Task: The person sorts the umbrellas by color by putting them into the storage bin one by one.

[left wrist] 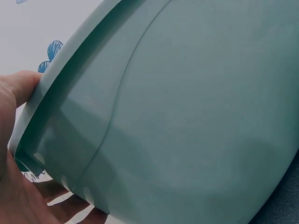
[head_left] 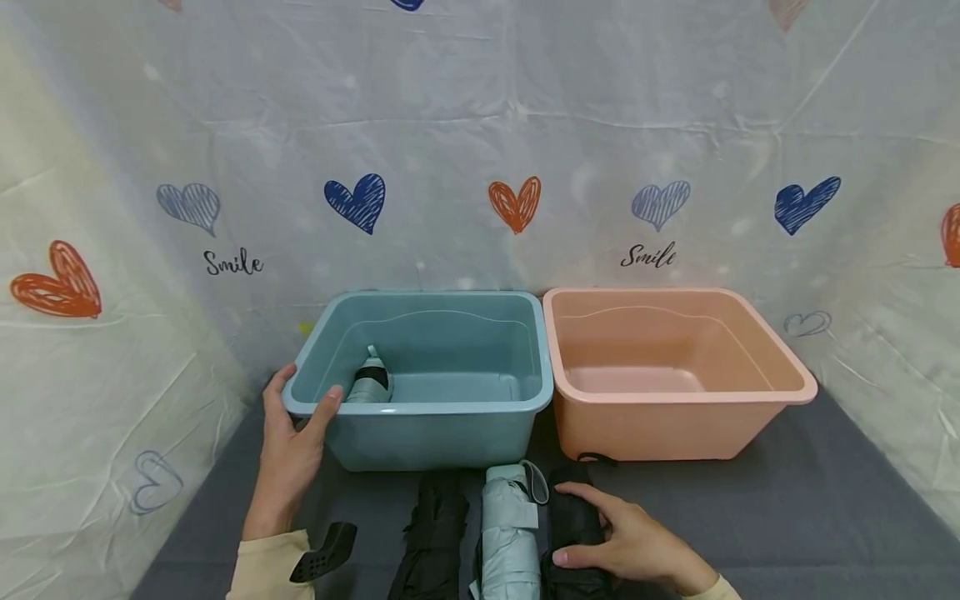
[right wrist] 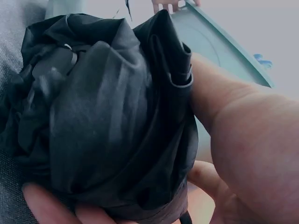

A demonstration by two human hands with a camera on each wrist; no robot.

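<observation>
My left hand (head_left: 292,458) grips the near left corner of a teal plastic basin (head_left: 438,437), thumb over the rim. In the left wrist view, fingertips (left wrist: 96,215) curl beneath the basin's edge. A pale green folded umbrella (head_left: 369,387) with a black band leans inside the basin. My right hand (head_left: 637,537) holds a black folded umbrella (head_left: 572,521), thumb and fingers round its sides. Its loose black fabric (right wrist: 103,116) fills much of the right wrist view. Beside it lie a pale blue-green folded umbrella (head_left: 510,542) with a wrist loop and another black folded umbrella (head_left: 433,533).
A peach plastic basin (head_left: 645,427) stands right against the teal one. Both sit on a dark grey cloth (head_left: 810,500), in front of a white sheet (head_left: 450,100) printed with hearts. A black strap-like piece (head_left: 326,552) sticks out at my left wrist.
</observation>
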